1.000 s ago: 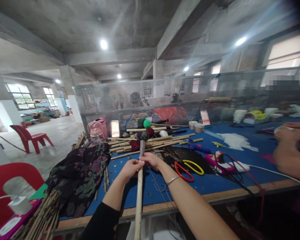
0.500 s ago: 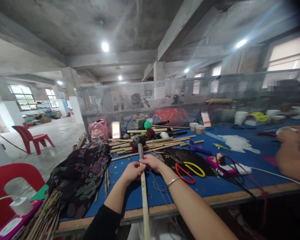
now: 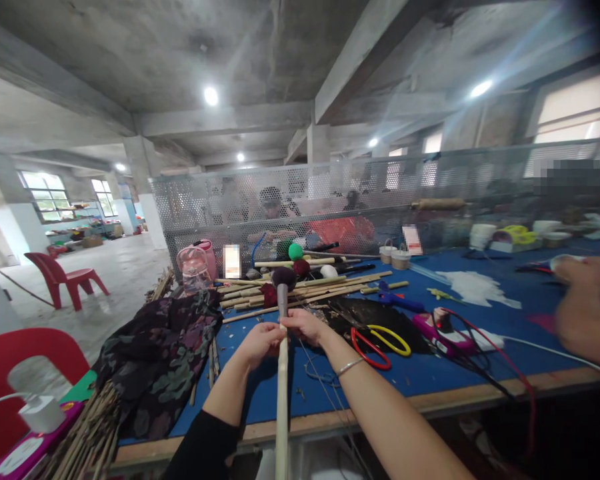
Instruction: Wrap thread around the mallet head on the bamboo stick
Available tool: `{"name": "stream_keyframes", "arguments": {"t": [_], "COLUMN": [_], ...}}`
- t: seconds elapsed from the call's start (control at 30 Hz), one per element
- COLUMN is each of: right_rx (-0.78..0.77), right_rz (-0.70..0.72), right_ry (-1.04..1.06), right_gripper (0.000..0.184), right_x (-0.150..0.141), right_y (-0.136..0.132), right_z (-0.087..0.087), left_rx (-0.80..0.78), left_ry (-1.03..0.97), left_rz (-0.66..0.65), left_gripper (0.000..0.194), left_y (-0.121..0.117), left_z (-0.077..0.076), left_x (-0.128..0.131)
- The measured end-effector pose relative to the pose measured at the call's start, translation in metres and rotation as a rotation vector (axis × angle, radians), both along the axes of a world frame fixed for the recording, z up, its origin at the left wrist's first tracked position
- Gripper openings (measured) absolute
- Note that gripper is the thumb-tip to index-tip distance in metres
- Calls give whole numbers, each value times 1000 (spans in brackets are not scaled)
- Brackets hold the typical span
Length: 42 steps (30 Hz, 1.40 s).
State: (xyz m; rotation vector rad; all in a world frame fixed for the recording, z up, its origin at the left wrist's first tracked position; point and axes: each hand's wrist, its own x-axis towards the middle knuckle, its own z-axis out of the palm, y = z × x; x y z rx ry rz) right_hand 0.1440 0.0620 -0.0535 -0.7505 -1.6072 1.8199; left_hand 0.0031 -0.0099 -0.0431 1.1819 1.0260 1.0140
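A pale bamboo stick runs from the bottom edge of the view up over the blue table. Its upper part is a smooth grey neck topped by a dark purplish round head. My left hand pinches the stick just below the grey neck, from the left. From the right, my right hand has its fingers closed at the same spot. Thin grey string trails below my right hand. Scissors with one red and one yellow handle lie right of my right wrist.
Bamboo sticks and coloured balls, one green, lie behind my hands. Dark patterned cloth covers the table's left side. A purple power strip with cables sits at right. Another person's hand is at far right.
The stick has turned in my fingers: the small dark holes along it no longer show. Its lower end has swung slightly left, and the round head looks smoother and more purple. My hands stay closed on it.
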Motion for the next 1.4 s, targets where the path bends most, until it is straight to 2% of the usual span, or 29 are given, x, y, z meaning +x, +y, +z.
{"name": "stream_keyframes", "arguments": {"t": [0.13, 0.27, 0.37, 0.47, 0.53, 0.6, 0.67, 0.77, 0.87, 0.97, 1.03, 1.1, 1.23, 1.4], "right_rx": [42, 33, -16, -56, -49, -23, 7, 18, -12, -48, -46, -20, 52, 41], "right_rz": [-15, -18, 0, 48, 49, 26, 5, -2, 2, 41, 53, 16, -65, -35], "right_ry": [-76, -37, 67, 137, 100, 15, -54, -68, -15, 75, 78, -7, -157, -95], "right_gripper": [33, 33, 35, 36, 36, 34, 33, 33, 35, 36, 36, 34, 30, 33], "right_x": [-3, -5, -3, 0, 0, -1, -3, -5, -4, -1, -1, -1, -5, -5], "right_y": [3, 3, 3, 5, 6, 7, 7, 6, 3, 2, 3, 3, 4, 2], "right_z": [-7, -9, -5, -4, -5, -8, -10, -10, -7, -4, -4, -5, -8, -6], "left_rx": [7, 75, 97, 11, -48, -68, -41, 14, 43, 7, -44, -62, -18, 19], "left_ry": [251, 285, 125, -59, -90, -19, 115, 255, 179, -14, -69, 4, 223, 166], "left_rz": [167, 228, 163, 29, -16, 12, 100, 204, 182, 42, -24, 9, 174, 140], "left_gripper": [42, 45, 43, 40, 38, 38, 40, 43, 44, 41, 39, 39, 43, 43], "left_y": [4, 7, 6, 2, 1, 1, 2, 3, 2, -1, -2, -2, 4, 6], "left_z": [-9, -10, -6, -1, 0, -3, -6, -8, -5, 2, 3, 1, -10, -10], "left_x": [2, 1, 0, 0, 0, 2, 2, 2, 1, 0, 0, 1, 2, 0]}}
